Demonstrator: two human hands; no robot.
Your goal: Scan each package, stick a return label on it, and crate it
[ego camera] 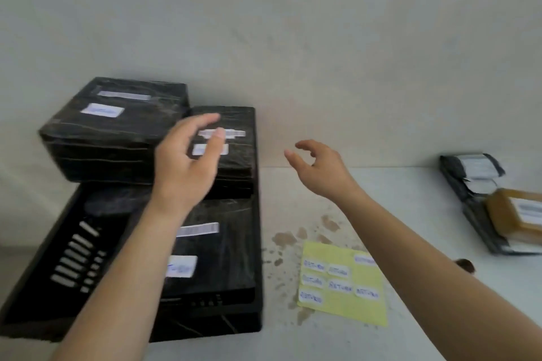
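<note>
Crate [249, 272], boxy film-wrapped packages [111, 126], empty hands [181, 167]

You are wearing the only camera on your head, and it is looking forward and steeply down onto the white table [410, 199], with the pale wall [264, 23] filling the upper half of the picture. It is sitting close: both your forearms are entering from the near edge and reaching away from you. The wide lens is bending the edges, so the black crate [255, 243] at near left is leaning outward and the parcels [492, 202] at far right are being cut by the frame. The view is blurring slightly. No second view is sharing this scene.
</note>
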